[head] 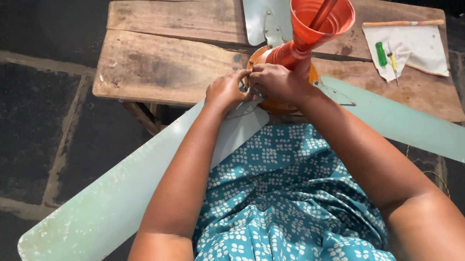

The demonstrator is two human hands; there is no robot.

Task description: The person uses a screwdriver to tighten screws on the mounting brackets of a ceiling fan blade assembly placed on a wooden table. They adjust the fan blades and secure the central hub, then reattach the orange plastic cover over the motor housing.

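While gripping a small part by the orange round metal fan motor [276, 106] at the wooden table's [168, 68] front edge, left hand [228, 90] and right hand [276, 82] pinched tight; three pale green blades [109, 212] already on.

The light on my work is soft, even daylight, bright enough to show the grain of the wooden worktop [168, 62] clearly. Shadows are faint and diffuse, the deepest pooling under the worktop's near edge and between my forearms. The stone floor [17, 113] stays dim and murky, and the top right corner falls nearly black. The white cloth [417, 48] reads brightest, close to washed out, and the orange cone [318, 15] glows without hard glare. Focus is sharp in the middle; the picture's edges stretch slightly and soften.
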